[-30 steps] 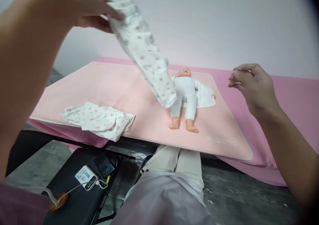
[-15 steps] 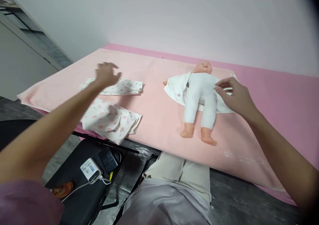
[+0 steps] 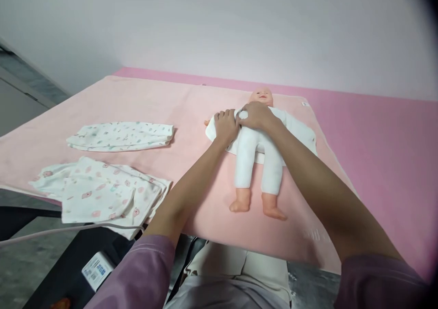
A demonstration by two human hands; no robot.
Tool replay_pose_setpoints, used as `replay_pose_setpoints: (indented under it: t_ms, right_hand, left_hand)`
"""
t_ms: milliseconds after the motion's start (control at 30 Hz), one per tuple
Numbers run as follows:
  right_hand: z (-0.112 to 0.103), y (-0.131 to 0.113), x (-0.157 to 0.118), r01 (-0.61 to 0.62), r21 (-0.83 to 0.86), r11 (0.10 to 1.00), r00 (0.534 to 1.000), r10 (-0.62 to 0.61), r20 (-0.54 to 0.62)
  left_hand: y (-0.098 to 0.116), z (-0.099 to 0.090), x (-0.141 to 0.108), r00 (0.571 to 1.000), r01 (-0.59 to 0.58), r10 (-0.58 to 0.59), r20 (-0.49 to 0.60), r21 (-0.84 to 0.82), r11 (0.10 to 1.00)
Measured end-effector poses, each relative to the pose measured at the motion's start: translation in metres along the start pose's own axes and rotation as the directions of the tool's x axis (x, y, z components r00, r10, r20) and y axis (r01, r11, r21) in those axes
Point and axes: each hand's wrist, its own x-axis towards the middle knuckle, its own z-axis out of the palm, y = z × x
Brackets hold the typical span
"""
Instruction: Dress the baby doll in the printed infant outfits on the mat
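Well, beginning at the left, a white box (image 3: pixel 97 271) with a printed label sits on a black chair (image 3: pixel 51 265), below the near edge of the surface (image 3: pixel 379 140). A pale pink mat (image 3: pixel 185 100) covers much of that surface. Toward its left, a pink-printed garment (image 3: pixel 99 193) lies loosely folded, one corner poking past the near edge. Just beyond it, farther from that edge, lies a slim folded garment (image 3: pixel 123 136) with small greenish prints. Both sit well apart from the doll (image 3: pixel 251 140), which probably leaves the hands elbow room.

Next come the hands, side by side. The left hand (image 3: pixel 226 126) bends over the white top (image 3: pixel 303 130) beside the doll's trunk; whether its grip pinches cloth, I cannot tell. The right hand (image 3: pixel 258 116) lies across the chest, thumb and fingers curled toward the left hand; I cannot tell what its grip has hold of, if anything.

The doll itself lies face up near the mat's far right corner, head toward the far edge, feet toward the near one. The white top spreads out on both sides of it, seemingly laid wide so that its edges are easy to reach.
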Motion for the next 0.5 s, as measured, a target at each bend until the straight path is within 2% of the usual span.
replay_pose_setpoints:
  t_ms: [133, 233, 367, 500]
  right_hand:
    - [0.008, -0.015, 0.014, -0.050, -0.138, 0.989, 0.996, 0.059, 0.062]
    - [0.016, -0.015, 0.018, -0.080, -0.130, 0.988, 0.997, 0.077, -0.025]
    - [0.021, 0.008, 0.009, -0.060, 0.092, 0.994, 0.974, 0.078, -0.212]
    - [0.010, 0.045, -0.013, -0.049, 0.404, 0.914, 0.910, 0.208, -0.360]
  left_hand:
    - [-0.006, 0.002, 0.002, 1.000, -0.003, 0.003, -0.011, 0.037, 0.999]
    - [-0.005, 0.001, 0.003, 1.000, 0.006, -0.005, -0.023, 0.043, 0.999]
    - [-0.005, -0.002, 0.005, 0.995, 0.092, -0.093, -0.039, -0.029, 0.995]
    - [-0.009, -0.006, 0.006, 0.980, 0.194, -0.198, -0.017, -0.141, 0.971]
